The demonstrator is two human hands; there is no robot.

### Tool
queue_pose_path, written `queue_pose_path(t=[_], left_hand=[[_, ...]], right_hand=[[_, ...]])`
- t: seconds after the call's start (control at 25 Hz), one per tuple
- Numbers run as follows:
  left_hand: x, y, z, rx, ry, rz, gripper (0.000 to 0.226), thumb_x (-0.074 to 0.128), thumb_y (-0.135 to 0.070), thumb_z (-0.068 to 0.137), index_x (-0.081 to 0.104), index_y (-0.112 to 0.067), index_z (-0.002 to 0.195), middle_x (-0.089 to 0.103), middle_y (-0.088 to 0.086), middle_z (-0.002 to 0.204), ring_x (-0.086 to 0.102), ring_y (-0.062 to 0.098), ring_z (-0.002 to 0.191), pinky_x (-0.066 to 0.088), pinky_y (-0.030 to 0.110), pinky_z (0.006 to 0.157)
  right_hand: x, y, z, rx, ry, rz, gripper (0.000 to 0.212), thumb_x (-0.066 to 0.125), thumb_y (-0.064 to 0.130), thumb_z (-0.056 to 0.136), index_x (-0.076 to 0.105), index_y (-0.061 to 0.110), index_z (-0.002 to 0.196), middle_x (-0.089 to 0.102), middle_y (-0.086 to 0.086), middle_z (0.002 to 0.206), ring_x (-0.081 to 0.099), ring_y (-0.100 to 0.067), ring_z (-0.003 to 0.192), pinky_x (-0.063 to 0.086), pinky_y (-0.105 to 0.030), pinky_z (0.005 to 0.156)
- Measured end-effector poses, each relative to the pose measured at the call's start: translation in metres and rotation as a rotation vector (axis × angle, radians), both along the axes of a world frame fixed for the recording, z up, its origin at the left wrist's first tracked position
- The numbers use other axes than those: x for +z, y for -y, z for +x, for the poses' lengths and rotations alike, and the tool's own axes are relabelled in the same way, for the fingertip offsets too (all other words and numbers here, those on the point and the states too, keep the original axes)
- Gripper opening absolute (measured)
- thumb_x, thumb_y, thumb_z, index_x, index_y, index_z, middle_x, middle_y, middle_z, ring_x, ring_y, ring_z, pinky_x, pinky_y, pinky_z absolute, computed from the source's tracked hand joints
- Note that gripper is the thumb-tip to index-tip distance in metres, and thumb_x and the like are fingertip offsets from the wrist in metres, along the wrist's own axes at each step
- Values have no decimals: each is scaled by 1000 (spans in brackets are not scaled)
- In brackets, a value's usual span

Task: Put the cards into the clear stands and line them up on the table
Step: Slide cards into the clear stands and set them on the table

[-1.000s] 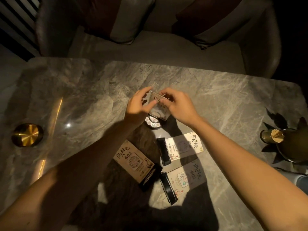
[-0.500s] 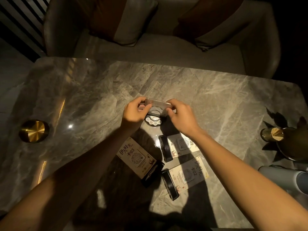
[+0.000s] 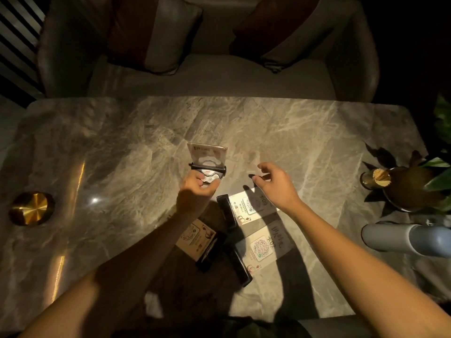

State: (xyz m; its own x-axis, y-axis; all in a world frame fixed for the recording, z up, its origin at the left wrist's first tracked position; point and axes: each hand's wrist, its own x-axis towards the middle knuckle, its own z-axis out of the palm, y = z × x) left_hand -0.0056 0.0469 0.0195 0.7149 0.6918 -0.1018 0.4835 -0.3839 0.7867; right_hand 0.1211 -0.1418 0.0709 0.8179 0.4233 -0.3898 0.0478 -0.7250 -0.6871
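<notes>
We are holding the upright stand [image 3: 207,158] by its black base with our left hand [image 3: 197,191], fingers curled on it, mid-table, its wide face running left to right. Our right hand [image 3: 273,181] is hovering loose and empty just right of it, directly above the nearest lying stand [image 3: 246,206], whose base is pointing left. We are counting four carded stands: one standing, three flat near us. The right hand is lying nearer those three, so we are judging it fetches next.
</notes>
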Motion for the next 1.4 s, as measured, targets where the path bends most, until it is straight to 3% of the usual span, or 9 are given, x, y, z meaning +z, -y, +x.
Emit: queue_pose_path(t=[0.12, 0.28, 0.44, 0.56, 0.68, 0.88, 1.04, 1.24, 1.4], left_hand=[[-3, 23, 8, -83, -379, -336, 74, 64, -73, 46, 56, -16, 93, 64, 2, 83, 59, 19, 78, 50, 29, 71], [-18, 47, 9, -172, -470, -192, 82, 66, -72, 58, 61, -7, 108, 67, 14, 105, 67, 29, 94, 58, 38, 80], [-26, 56, 11, -153, -554, -161, 65, 78, -43, 78, 51, -10, 128, 64, 12, 120, 60, 31, 115, 46, 34, 87], [-36, 61, 8, -140, -528, -167, 55, 80, -29, 79, 51, -11, 122, 67, 10, 116, 63, 29, 111, 45, 32, 86], [-37, 59, 7, -114, -492, -202, 56, 83, -29, 76, 54, -14, 122, 68, 6, 116, 63, 25, 109, 43, 29, 84], [-29, 58, 11, -84, -393, -294, 61, 85, -24, 75, 54, -12, 125, 65, 5, 117, 62, 22, 109, 48, 31, 90], [-20, 57, 27, -81, -326, -339, 63, 87, -17, 72, 54, -9, 125, 69, 10, 113, 66, 26, 101, 55, 34, 89], [-1, 55, 47, -190, -284, -352, 58, 83, -21, 79, 56, -3, 127, 62, 6, 109, 59, 21, 102, 47, 27, 86], [25, 54, 76, -278, -96, -380, 59, 80, -25, 81, 55, -23, 135, 63, 1, 128, 61, 16, 118, 52, 37, 100]], right_hand=[[-10, 20, -8, -139, -143, 18, 43, 68, 18, 95, 57, 5, 135, 63, -6, 124, 60, -12, 105, 45, -25, 85], [-36, 45, -20, -235, -223, 35, 45, 73, 16, 91, 59, 4, 131, 67, -5, 122, 63, -18, 113, 44, -21, 88], [-62, 62, -30, -168, -199, -38, 55, 76, 21, 87, 59, 10, 138, 64, -4, 134, 60, -19, 122, 41, -23, 96], [-75, 67, -34, -103, -140, -109, 57, 76, 24, 86, 58, 10, 138, 62, -8, 135, 57, -26, 124, 42, -34, 105], [-79, 69, -33, -83, -90, -131, 59, 76, 21, 85, 56, 6, 138, 59, -13, 137, 53, -31, 127, 38, -44, 111], [-60, 69, -19, -377, -94, -13, 57, 68, 8, 85, 48, 7, 139, 62, -9, 123, 61, -23, 104, 53, -37, 86], [-36, 70, 15, -501, -159, 107, 17, 66, 2, 87, 59, 14, 95, 75, -9, 102, 72, -27, 95, 60, -47, 77], [8, 60, 47, -326, -175, 260, 13, 66, -2, 90, 63, 10, 96, 76, -14, 91, 74, -36, 84, 61, -48, 74], [22, 49, 62, -155, -59, 190, 12, 65, 0, 91, 68, 8, 100, 75, -7, 93, 74, -30, 88, 62, -45, 78]])
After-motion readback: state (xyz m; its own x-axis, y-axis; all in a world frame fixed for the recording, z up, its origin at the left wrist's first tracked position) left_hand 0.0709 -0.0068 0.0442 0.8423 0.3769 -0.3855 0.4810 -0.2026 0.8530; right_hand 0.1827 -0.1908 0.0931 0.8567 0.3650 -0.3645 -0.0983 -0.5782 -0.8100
